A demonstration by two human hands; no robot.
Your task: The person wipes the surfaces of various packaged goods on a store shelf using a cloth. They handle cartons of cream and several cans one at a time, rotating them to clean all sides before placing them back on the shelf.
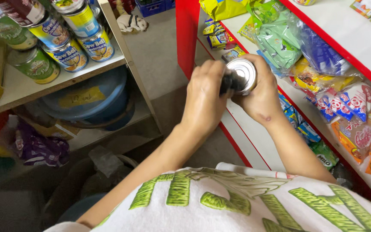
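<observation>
From the head view we see our right hand (260, 96) wrapped in a closed grip around a silver can (242, 75), its shiny end facing up at us, held in the air above the red-edged shelf (237, 129) of snack packets (280, 43). Our left hand (205, 96) presses against the can's left side, fingers curled shut on a small dark thing we cannot identify.
</observation>
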